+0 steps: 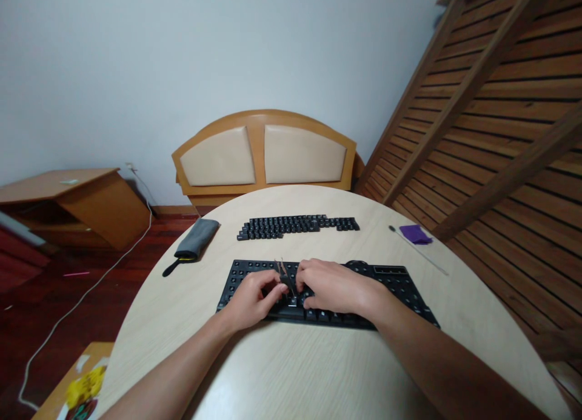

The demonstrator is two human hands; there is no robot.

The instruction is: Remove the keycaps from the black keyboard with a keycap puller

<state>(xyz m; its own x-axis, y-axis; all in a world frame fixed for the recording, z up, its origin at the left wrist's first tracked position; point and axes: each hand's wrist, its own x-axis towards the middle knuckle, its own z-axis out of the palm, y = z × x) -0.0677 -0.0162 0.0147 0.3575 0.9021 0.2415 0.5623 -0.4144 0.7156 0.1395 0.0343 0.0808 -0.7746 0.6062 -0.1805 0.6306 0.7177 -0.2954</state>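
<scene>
1. Well, the left hand (254,296) is clamping its grip, thumb against fingertips, on a small dark tool (285,279) whose thin prongs are pointing up and away; pinching it so low is probably giving fine control.
2. Just beside it, the right hand (327,285) is arching with fingers bent down, perhaps steadying things there. From where I'm standing, I cannot tell whether its grip is closing on anything.
3. Under both hands, the keyboard (402,279) is lying flat, its long side facing the person, likely so that either hand is reaching it comfortably. Much of it is showing bare key positions, while a few caps seem to be sitting along the near edge.
4. Beyond it, loose black keycaps (273,226) are lying in neat rows that are echoing a keyboard's layout, apparently so each one's place is staying readable.
5. Off to the left, a grey pouch (200,235) is resting near the rim; to the right, a thin rod (418,250) is lying aslant near a purple cloth (414,234), presumably to be clear of the forearms.
6. The rounded counter (336,371) is carrying all of this, and a padded headboard (258,147) is standing behind.
</scene>
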